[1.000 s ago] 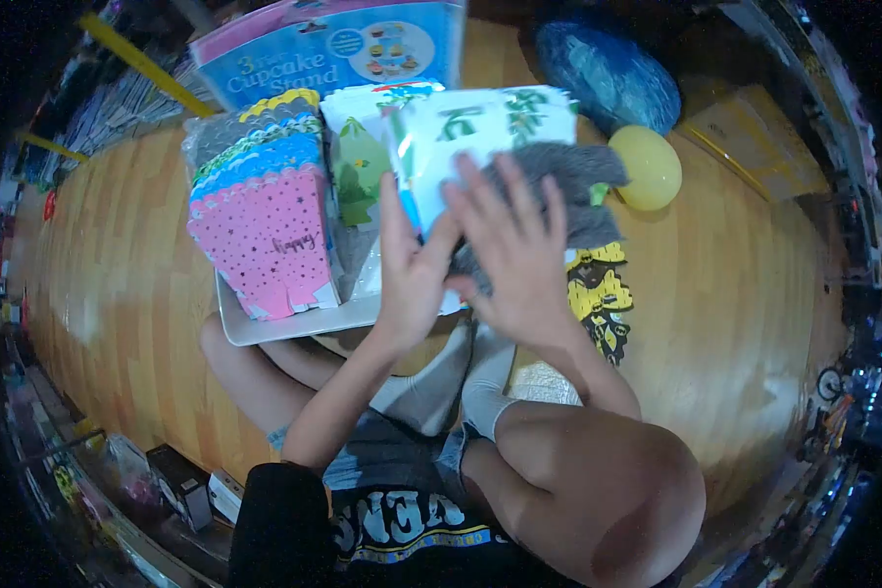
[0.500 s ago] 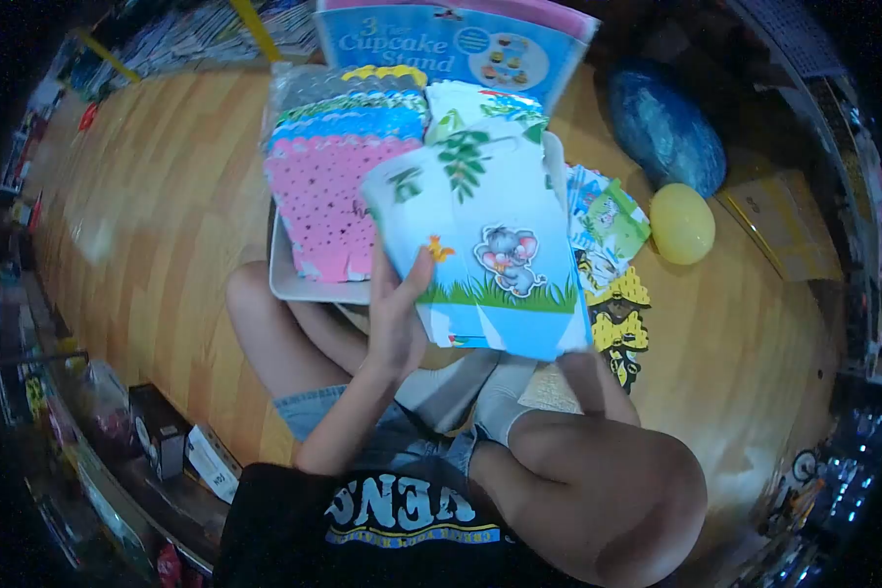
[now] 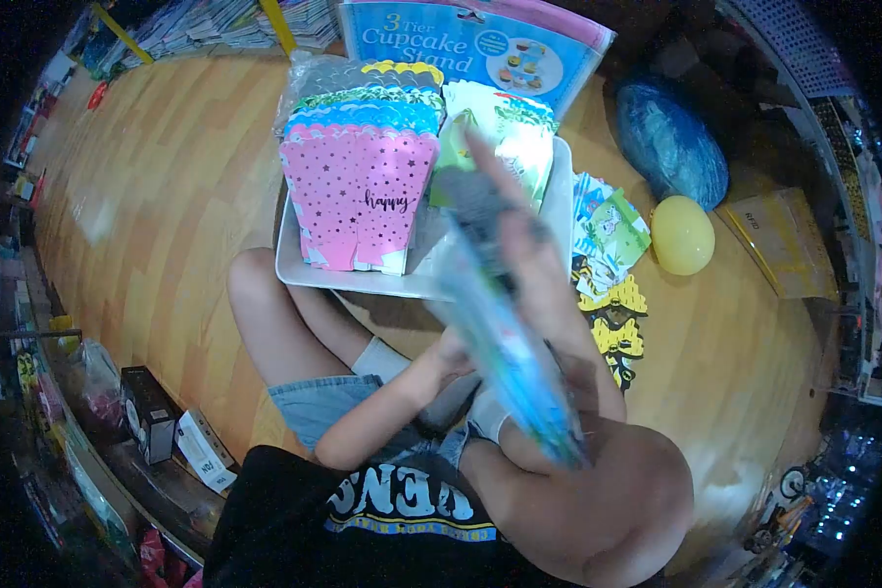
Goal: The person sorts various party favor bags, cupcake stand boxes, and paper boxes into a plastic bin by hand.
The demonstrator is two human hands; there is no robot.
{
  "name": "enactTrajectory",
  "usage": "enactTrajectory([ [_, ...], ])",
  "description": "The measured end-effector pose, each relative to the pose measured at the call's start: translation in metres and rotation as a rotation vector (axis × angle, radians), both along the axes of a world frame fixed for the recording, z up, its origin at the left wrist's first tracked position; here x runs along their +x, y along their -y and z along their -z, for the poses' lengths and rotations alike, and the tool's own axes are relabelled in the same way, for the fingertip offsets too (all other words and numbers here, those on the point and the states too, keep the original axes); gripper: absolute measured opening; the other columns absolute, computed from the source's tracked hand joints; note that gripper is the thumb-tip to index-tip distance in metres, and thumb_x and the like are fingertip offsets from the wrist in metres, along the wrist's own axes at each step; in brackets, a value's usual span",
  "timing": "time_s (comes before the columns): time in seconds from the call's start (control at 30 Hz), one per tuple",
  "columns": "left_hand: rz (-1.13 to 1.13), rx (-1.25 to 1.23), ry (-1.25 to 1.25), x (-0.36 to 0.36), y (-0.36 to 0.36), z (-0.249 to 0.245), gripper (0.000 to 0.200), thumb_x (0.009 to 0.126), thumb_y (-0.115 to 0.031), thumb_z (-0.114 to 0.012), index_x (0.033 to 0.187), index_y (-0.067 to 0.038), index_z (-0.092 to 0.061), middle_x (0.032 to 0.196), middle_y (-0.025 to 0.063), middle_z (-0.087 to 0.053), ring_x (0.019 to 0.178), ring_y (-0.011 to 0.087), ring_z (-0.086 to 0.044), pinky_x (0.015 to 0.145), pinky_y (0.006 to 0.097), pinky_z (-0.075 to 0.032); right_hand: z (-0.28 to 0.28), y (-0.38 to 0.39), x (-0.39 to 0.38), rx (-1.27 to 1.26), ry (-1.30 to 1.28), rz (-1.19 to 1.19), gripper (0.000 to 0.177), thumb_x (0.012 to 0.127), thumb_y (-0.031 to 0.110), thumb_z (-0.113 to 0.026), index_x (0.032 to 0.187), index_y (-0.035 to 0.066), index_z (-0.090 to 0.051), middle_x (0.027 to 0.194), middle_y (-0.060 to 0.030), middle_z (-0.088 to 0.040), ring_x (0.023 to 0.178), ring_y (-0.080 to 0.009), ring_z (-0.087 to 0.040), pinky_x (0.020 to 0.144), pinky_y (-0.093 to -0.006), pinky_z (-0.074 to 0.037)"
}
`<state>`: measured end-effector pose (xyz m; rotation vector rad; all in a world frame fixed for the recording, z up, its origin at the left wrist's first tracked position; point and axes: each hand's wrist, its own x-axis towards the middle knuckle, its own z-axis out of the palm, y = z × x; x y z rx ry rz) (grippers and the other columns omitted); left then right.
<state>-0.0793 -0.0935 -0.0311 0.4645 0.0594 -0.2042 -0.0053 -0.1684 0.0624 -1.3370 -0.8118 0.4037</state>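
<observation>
A stack of printed cards (image 3: 514,358) is seen nearly edge-on and blurred, slanting from the tray down toward the right knee. My left hand (image 3: 451,355) is closed at the stack's left edge, its fingertips partly hidden behind it. On the right side, my right hand (image 3: 539,260) grips the same stack, with one finger reaching up past it; motion smears this hand. A dark grey blurred patch shows at the stack's upper end. Beyond lies a white tray (image 3: 353,281), holding pink star-print cartons (image 3: 353,186) at the left and green-white printed ones (image 3: 524,147) at the right.
Behind the tray stands a blue cupcake stand package (image 3: 421,44). To the right are more printed pieces (image 3: 612,230), yellow-black pieces (image 3: 617,338), a yellow balloon (image 3: 683,235), a blue plastic-wrapped bundle (image 3: 671,142) and a cardboard box (image 3: 779,240). Small boxes (image 3: 150,414) sit at lower left.
The stack has turned from facing the camera to nearly edge-on, uncovering more of the tray. My right hand has risen along its right side; my left hand has moved down and right.
</observation>
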Motion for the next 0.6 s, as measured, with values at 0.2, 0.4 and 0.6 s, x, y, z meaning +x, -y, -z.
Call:
enactTrajectory([
  [0.2,-0.080,-0.058,-0.027,-0.014,-0.001,0.006,0.058,0.084,-0.021,-0.053,0.133,-0.008,-0.024,0.129,0.0053,-0.038,0.114,0.0184,-0.041,0.094,0.0357,-0.035,0.015,0.014,-0.011,-0.143,-0.045,-0.225,0.073,0.086,0.052,-0.037,0.133,-0.001,-0.025,0.137,-0.0129,-0.028,0.125,-0.0208,-0.027,0.103,-0.0308,-0.016],
  [0.4,-0.531,0.261,-0.072,-0.021,-0.040,-0.005,0.058,0.087,-0.017,-0.048,0.134,-0.012,-0.014,0.127,0.0088,-0.037,0.110,0.0226,-0.044,0.091,0.0383,-0.040,0.009,0.066,-0.019,-0.051,-0.323,0.233,0.038,0.085,0.021,-0.049,0.116,-0.001,-0.046,0.112,-0.0078,-0.053,0.100,-0.0174,-0.052,0.089,-0.0296,-0.037],
  [0.6,-0.738,0.646,-0.145,-0.022,-0.051,-0.029,0.057,0.082,-0.011,-0.058,0.127,-0.003,-0.023,0.107,0.0101,-0.048,0.096,0.0157,-0.050,0.084,0.0300,-0.042,0.029,0.047,-0.005,-0.547,0.409,0.491,0.051,0.064,0.027,-0.074,0.103,0.003,-0.050,0.089,-0.0113,-0.054,0.079,-0.0220,-0.055,0.070,-0.0291,-0.043],
])
